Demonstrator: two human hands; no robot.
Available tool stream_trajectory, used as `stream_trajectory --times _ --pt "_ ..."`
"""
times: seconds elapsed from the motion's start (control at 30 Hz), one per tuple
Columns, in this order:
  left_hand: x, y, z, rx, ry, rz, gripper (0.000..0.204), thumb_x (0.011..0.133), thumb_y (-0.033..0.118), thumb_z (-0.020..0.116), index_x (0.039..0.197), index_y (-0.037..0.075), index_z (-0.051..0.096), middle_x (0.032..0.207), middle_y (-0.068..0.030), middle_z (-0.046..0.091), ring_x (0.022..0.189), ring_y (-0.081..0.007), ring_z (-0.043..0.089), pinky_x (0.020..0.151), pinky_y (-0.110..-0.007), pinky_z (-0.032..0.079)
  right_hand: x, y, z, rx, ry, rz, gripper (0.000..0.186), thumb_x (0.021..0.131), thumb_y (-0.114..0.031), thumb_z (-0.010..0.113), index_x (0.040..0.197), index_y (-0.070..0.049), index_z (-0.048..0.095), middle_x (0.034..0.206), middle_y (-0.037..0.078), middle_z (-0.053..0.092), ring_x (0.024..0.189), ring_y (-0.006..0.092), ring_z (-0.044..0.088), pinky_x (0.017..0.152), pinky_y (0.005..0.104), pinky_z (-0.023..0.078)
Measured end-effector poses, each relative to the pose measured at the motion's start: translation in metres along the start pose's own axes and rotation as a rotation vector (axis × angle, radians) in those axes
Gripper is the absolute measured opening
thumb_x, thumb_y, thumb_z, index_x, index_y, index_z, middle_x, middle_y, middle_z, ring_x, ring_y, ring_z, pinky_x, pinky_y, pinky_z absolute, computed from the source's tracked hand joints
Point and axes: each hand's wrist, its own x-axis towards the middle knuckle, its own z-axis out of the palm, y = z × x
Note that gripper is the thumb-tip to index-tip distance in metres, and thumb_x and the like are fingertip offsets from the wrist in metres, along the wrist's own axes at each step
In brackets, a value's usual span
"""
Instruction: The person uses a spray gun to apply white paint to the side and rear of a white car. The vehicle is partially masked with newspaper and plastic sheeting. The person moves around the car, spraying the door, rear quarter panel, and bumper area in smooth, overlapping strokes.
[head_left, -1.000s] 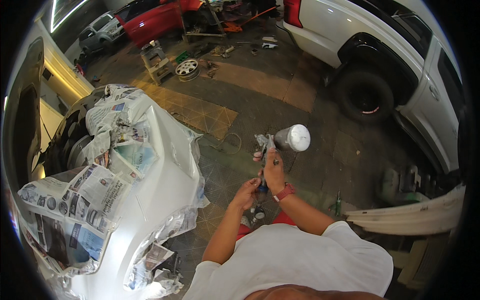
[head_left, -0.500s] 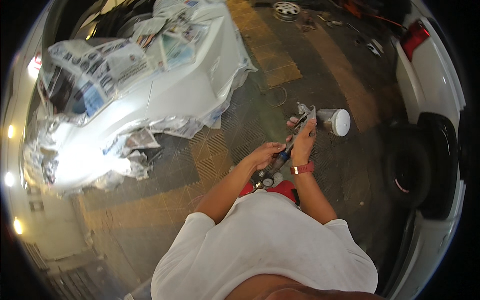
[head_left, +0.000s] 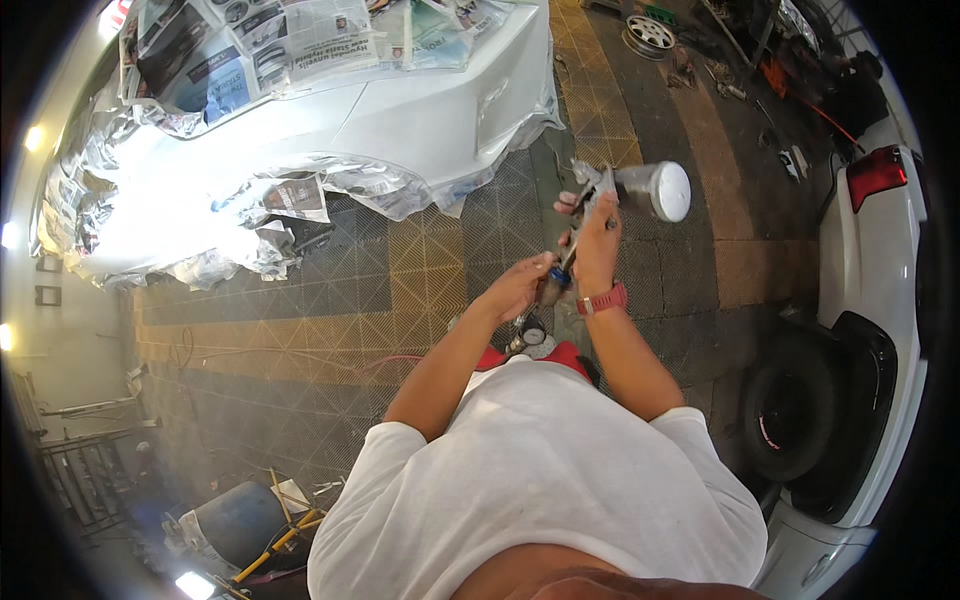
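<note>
My right hand (head_left: 598, 245), with a red watch (head_left: 604, 299) at its wrist, is wrapped round a metal spray gun (head_left: 597, 186). The gun's paint cup (head_left: 636, 180) sticks out to the right and ends in a round white lid (head_left: 673, 192). My left hand (head_left: 514, 290) pinches at the air fitting (head_left: 556, 273) below the gun's handle, where a blue ring shows. Just under it, close to my shirt, sits a round pressure gauge (head_left: 534, 328). The left fingertips partly cover the fitting.
A white car body (head_left: 400, 125) masked with newspaper (head_left: 330, 45) and plastic sheeting stands ahead on the left. At right is another white vehicle (head_left: 880, 260) with a black tyre (head_left: 790, 410). A wheel rim (head_left: 649, 36) lies far off; a reddish hose (head_left: 390, 361) crosses the floor.
The view has swung, so the masked car sits higher and a dark drum shows at lower left. Both hands keep their hold on the spray gun and its fitting.
</note>
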Motion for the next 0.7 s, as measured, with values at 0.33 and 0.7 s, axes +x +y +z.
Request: stream_trajectory --times 0.33,0.7 --pt "-0.238 -0.054 -0.147 0.964 0.413 -0.286 0.063 0.105 0.057 0.049 0.121 0.000 0.071 0.130 -0.0261 0.066 0.125 -0.0414 0.059 0.110 -0.045 0.042 0.065 -0.046 0.212 -0.075 -0.497 0.073 0.070 0.105 -0.068 0.037 0.118 -0.005 0.063 0.087 0.007 0.074 0.081 0.0161 0.074 0.044 0.0253 0.045" --pt "-0.425 -0.172 -0.228 1.189 1.005 -0.571 0.045 0.105 0.043 0.056 0.115 0.001 0.065 0.116 -0.0230 0.067 0.116 -0.0427 0.061 0.104 -0.055 0.043 0.121 -0.027 0.312 -0.145 -0.629 0.096 0.071 0.104 -0.068 0.038 0.108 -0.001 0.061 0.079 0.013 0.073 0.066 0.0215 0.073 0.045 0.0287 0.046"
